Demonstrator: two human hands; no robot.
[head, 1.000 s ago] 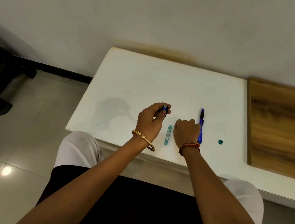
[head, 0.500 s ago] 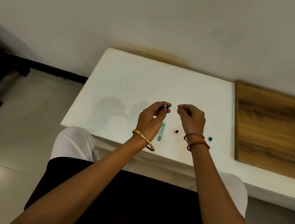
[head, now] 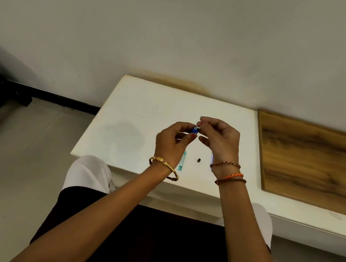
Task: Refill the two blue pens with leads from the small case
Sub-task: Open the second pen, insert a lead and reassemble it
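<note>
Left hand (head: 172, 140) grip clenched on blue pen (head: 194, 130), right hand (head: 220, 139) fingertips pinched at its end, small case (head: 182, 161) on worktop (head: 144, 110) at six o'clock.

Head camera looks steeply down, near, over white table (head: 148, 110).

A blue pen (head: 194, 130) is held end-on above the table (head: 139, 114). A slim teal lead case (head: 182, 161) lies flat beneath; the second pen (head: 212, 157) is mostly hidden.

Both forearms reach forward over the desk's near edge, the left hand (head: 172, 140) and right hand (head: 220, 139) raised, fingertips pinched and meeting.
</note>
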